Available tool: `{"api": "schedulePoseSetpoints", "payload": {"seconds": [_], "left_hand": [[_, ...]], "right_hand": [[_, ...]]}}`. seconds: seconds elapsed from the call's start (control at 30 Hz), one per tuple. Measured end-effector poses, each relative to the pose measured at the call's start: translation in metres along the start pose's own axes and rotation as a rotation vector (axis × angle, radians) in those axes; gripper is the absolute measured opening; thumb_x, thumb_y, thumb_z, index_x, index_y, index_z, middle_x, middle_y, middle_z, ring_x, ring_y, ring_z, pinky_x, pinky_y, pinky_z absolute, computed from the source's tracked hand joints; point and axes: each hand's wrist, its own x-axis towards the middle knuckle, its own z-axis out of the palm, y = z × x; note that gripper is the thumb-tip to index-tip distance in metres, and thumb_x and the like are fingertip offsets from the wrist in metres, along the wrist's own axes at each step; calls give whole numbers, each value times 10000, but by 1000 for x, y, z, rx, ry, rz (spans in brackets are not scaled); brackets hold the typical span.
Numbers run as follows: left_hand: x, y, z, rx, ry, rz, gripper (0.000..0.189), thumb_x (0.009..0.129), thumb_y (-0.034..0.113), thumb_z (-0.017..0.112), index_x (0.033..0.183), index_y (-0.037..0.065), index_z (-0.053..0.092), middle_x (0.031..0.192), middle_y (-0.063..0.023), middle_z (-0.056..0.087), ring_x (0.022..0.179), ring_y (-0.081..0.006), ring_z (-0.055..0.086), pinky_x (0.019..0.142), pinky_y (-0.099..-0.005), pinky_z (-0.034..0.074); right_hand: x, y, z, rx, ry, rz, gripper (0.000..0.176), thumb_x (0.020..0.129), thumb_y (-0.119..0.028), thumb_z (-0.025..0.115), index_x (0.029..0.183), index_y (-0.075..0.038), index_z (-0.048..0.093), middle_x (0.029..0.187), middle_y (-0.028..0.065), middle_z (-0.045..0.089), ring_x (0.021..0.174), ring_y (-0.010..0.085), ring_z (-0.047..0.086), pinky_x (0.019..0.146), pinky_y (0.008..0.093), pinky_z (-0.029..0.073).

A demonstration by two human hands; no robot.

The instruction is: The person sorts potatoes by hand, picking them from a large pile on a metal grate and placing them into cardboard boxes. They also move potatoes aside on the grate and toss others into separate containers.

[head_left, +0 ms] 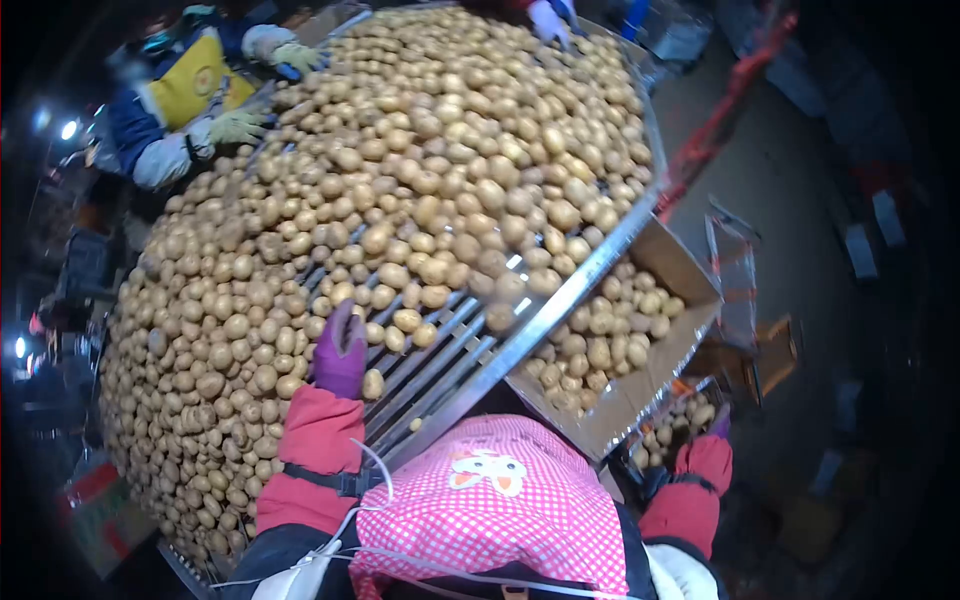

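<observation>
A large heap of potatoes (450, 170) covers a slatted metal sorting table (425, 375). My left hand (342, 355), in a purple glove, rests at the heap's near edge beside the bare slats, touching potatoes. Its thumb and fingers look apart, with nothing visible between them. Low on the right, my right hand (721, 424), also purple-gloved, is at the rim of a container of potatoes (672, 432). Only a small part of that hand shows and its fingers are hidden. Between my hands, an open cardboard box (690, 345) holds many potatoes against the table's metal edge.
At the upper left, a person in a yellow apron (195, 85) has gloved hands on the heap. Another person's gloved hand (549, 22) reaches in at the far edge. A blurred red strip (715, 115) rises by the table's right corner. More cardboard (765, 365) stands right.
</observation>
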Motion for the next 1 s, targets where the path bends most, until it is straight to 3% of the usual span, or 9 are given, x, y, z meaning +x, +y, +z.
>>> {"api": "schedulePoseSetpoints", "payload": {"seconds": [0.07, 0.17, 0.2, 0.27, 0.33, 0.47, 0.63, 0.87, 1.0], "left_hand": [[1, -33, 6, -176, 48, 204, 449, 951, 168, 627, 1379, 68, 539, 1343, -163, 595, 1227, -244, 586, 996, -350, 482], [13, -37, -11, 200, 137, 335, 529, 874, 193, 687, 1376, 110, 542, 1378, -169, 562, 1271, -363, 532, 1064, -460, 426], [18, -42, -15, 333, 168, 379, 526, 865, 234, 687, 1364, 130, 558, 1389, -159, 556, 1284, -388, 507, 1093, -490, 389], [30, -52, -15, 485, 184, 380, 509, 873, 293, 661, 1356, 163, 568, 1396, -135, 550, 1311, -385, 471, 1124, -530, 319], [44, -63, -11, 587, 179, 377, 494, 882, 332, 638, 1351, 189, 575, 1400, -112, 546, 1333, -372, 443, 1145, -560, 262], [53, -70, -4, 613, 196, 408, 460, 878, 320, 623, 1327, 218, 602, 1363, -58, 569, 1309, -347, 458, 1151, -600, 218], [54, -55, -9, 511, 242, 386, 393, 870, 236, 618, 1253, 155, 653, 1289, -93, 615, 1268, -356, 495, 1146, -609, 236], [56, -27, -21, 407, 191, 316, 368, 865, 189, 603, 1215, 92, 661, 1272, -127, 625, 1233, -359, 528, 1150, -611, 232], [58, -36, -15, 486, 174, 316, 353, 867, 184, 596, 1198, 80, 663, 1277, -131, 624, 1232, -363, 529, 1148, -603, 241]], "right_hand": [[5, 2, 28, -259, 47, -221, 401, 992, -366, 512, 1289, -98, 549, 1010, 55, 627, 858, 186, 591, 737, 277, 461], [-7, -23, 116, -383, -173, -569, 417, 1004, -289, 523, 1367, -84, 529, 1065, 53, 623, 941, 185, 596, 844, 273, 487], [19, -15, 149, -376, -339, -1020, 434, 983, -188, 543, 1393, -49, 502, 1220, 97, 590, 1108, 212, 563, 975, 326, 456], [-88, -73, 246, -415, -607, -994, 428, 928, -61, 589, 1349, -22, 527, 1313, 125, 544, 1211, 232, 522, 1037, 346, 423], [-109, -64, 327, -656, -501, -1542, 597, 826, -184, 750, 1374, -69, 540, 1353, 212, 559, 1212, 341, 565, 1025, 411, 453], [-180, -95, 439, -1186, -829, -1649, 700, 759, -449, 770, 1403, -322, 528, 1563, 156, 357, 1384, 405, 394, 1130, 523, 334], [-219, -111, 518, -1726, -928, -1693, 642, 838, -525, 622, 1443, -390, 451, 1632, 57, 227, 1490, 410, 194, 1191, 601, 164], [-241, -151, 585, -1698, -997, -1440, 539, 886, -422, 586, 1413, -438, 473, 1654, 92, 170, 1503, 417, 172, 1174, 673, 88], [-183, -143, 647, -1648, -811, -1663, 543, 841, -448, 665, 1351, -519, 491, 1646, -25, 195, 1515, 374, 139, 1125, 740, 149]]}}
